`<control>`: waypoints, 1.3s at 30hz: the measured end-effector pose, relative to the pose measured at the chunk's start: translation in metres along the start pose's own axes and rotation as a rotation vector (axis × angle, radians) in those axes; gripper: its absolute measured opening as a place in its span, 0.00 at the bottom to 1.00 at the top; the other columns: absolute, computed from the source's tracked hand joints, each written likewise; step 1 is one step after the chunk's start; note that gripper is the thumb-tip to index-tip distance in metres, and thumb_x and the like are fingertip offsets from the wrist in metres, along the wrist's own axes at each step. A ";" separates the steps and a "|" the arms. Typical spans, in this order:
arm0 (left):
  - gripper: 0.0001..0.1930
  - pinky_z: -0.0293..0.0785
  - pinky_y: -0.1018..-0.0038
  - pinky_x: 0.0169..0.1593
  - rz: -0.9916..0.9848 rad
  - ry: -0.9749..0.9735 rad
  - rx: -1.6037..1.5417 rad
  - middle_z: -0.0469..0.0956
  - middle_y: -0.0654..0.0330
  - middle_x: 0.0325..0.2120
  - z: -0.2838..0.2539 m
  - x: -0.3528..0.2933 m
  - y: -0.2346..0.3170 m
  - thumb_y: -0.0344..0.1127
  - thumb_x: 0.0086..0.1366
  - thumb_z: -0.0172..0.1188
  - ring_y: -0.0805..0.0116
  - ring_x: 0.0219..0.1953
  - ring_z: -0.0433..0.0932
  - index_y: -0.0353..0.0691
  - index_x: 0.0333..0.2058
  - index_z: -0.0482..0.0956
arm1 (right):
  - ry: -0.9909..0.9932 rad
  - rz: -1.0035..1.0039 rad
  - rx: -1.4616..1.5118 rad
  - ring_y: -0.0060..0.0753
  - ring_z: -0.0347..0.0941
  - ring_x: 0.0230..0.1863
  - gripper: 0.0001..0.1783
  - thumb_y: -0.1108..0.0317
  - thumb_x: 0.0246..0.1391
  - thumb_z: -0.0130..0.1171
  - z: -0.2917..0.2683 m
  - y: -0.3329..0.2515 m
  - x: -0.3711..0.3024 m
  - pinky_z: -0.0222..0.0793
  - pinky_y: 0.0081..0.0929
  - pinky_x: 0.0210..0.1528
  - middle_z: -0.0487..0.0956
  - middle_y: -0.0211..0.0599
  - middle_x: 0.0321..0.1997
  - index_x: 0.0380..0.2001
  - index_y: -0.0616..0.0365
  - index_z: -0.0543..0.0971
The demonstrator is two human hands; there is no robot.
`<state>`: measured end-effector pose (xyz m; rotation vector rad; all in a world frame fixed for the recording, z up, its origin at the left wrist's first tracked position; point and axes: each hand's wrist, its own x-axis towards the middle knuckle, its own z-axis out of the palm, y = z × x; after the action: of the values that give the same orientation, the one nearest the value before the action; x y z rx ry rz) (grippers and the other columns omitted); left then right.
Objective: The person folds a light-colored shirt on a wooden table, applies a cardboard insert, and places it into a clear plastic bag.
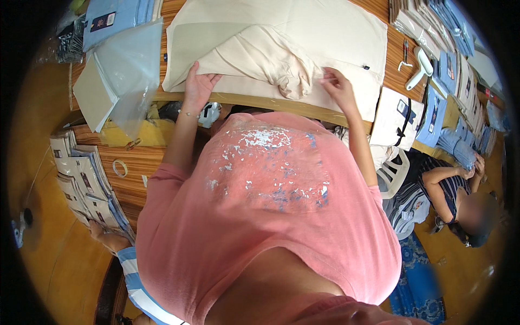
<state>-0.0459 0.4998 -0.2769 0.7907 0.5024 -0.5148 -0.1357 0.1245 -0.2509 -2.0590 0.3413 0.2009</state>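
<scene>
A large cream cloth (346, 32) is spread over the table in front of me, with a small dark label near its right side. Its near part is folded back and bunched into a wrinkled heap (271, 54) at the middle. My left hand (200, 89), palm up and a bracelet at its wrist, has thumb and fingers about the cloth's folded edge on the left. At the right end of the heap, my right hand (338, 86) pinches the cloth with bent, slightly blurred fingers.
Clear plastic sleeves (132, 70) and white card sheets (95, 89) lie left, beside packed blue cloths (116, 19). At right are a white handheld tool (420, 67), small snips (404, 54) and packed cloths (398, 116). A tape roll (119, 168) lies lower left. Another person (449, 184) sits right.
</scene>
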 end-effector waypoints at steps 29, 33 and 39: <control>0.16 0.71 0.77 0.46 0.366 0.424 1.219 0.79 0.52 0.37 0.017 -0.028 0.131 0.41 0.65 0.52 0.67 0.41 0.77 0.31 0.40 0.77 | -0.119 0.131 -0.614 0.45 0.76 0.32 0.22 0.54 0.49 0.58 -0.096 -0.001 0.047 0.70 0.38 0.35 0.78 0.43 0.26 0.48 0.47 0.73; 0.18 0.69 0.74 0.48 1.048 0.098 1.391 0.78 0.54 0.41 0.086 0.105 0.136 0.41 0.62 0.55 0.66 0.44 0.76 0.36 0.46 0.76 | 0.162 -0.135 -0.765 0.53 0.73 0.43 0.22 0.73 0.52 0.45 -0.135 0.019 0.172 0.68 0.40 0.47 0.75 0.54 0.44 0.51 0.52 0.73; 0.23 0.68 0.74 0.48 0.990 0.564 2.164 0.79 0.54 0.40 0.150 0.210 0.079 0.51 0.61 0.56 0.63 0.44 0.76 0.38 0.46 0.76 | 0.347 -0.091 -1.385 0.35 0.67 0.54 0.21 0.71 0.53 0.45 -0.125 0.035 0.216 0.59 0.58 0.52 0.76 0.36 0.46 0.51 0.47 0.74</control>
<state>0.1966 0.3816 -0.2703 3.0644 -0.2455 0.3918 0.0573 -0.0349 -0.2793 -3.4920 0.3484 -0.0139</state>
